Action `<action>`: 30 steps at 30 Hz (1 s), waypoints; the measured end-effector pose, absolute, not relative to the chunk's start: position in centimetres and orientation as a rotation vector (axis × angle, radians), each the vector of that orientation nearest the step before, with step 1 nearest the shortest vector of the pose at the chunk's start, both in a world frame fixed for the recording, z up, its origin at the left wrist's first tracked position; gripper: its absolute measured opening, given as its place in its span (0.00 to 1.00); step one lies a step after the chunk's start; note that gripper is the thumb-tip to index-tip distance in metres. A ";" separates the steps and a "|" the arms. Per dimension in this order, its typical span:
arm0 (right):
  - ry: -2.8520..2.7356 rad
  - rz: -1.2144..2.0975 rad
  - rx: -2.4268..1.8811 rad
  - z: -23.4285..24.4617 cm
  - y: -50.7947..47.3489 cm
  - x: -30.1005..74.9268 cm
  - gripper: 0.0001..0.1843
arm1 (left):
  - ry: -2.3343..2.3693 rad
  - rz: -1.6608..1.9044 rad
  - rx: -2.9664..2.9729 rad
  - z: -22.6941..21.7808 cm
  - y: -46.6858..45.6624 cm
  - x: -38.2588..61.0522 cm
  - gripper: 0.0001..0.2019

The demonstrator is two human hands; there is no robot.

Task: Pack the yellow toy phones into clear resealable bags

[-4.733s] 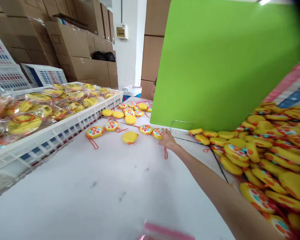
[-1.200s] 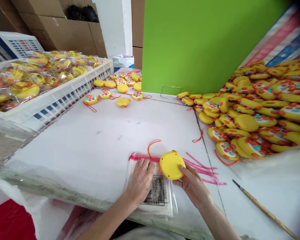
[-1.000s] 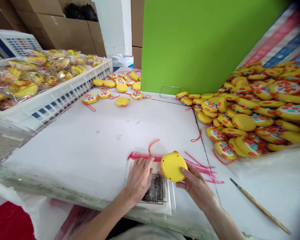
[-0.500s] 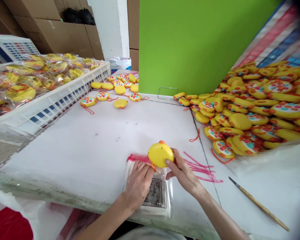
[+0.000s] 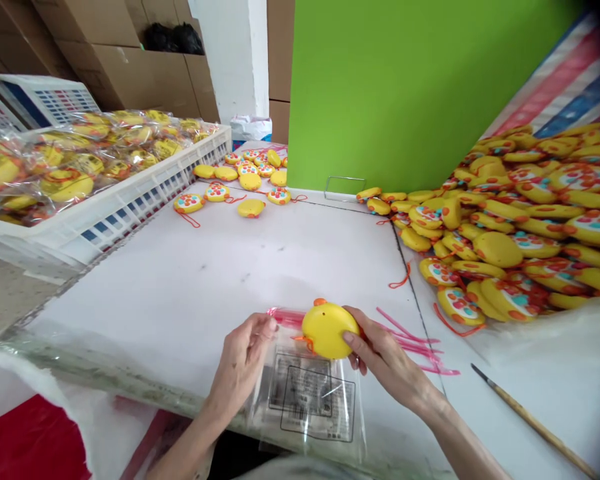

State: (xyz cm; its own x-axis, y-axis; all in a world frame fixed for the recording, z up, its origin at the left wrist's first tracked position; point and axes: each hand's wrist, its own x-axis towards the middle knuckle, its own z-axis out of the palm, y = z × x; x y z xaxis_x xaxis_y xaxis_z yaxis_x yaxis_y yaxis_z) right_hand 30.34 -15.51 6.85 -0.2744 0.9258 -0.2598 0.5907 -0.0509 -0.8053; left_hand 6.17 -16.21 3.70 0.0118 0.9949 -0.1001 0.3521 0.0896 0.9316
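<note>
My right hand [image 5: 387, 360] grips a yellow oval plastic toy [image 5: 330, 330] with small orange knobs, its plain back turned up. An orange cord hangs at the toy's left side. Below it lies a clear plastic bag [image 5: 310, 407] with black printing and a pink strip along the top; another printed bag seems to lie under it. My left hand [image 5: 243, 363] is closed, thumb and fingertips pinching the bag's upper left corner. The toy hovers over the bag's top edge and hides part of the strip.
A large heap of yellow toys [image 5: 500, 247] covers the right side. Several more toys [image 5: 250, 181] lie at the back left. A white crate [image 5: 145, 183] holds bagged toys. Pink strips [image 5: 420, 347] and a wooden-handled blade [image 5: 530, 417] lie at right. A green panel [image 5: 405, 93] stands behind.
My left hand has moved left from the toy's cord to the bag's corner, raising that edge. The toy has come slightly nearer in my right hand. The camera view has shifted a little.
</note>
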 end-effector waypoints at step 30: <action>-2.557 0.332 -1.430 5.6 -14.9 22.6 0.06 | 1.114 0.875 1.100 2.9 -16.2 8.3 0.13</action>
State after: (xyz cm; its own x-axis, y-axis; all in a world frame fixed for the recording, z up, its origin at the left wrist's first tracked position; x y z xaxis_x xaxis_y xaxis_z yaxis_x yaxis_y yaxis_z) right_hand 22.64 -14.92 5.60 -0.5155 0.8549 0.0585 0.8117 0.5091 -0.2864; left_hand 8.29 -16.23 2.92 0.2384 0.9408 -0.2408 -0.0106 0.2504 0.9681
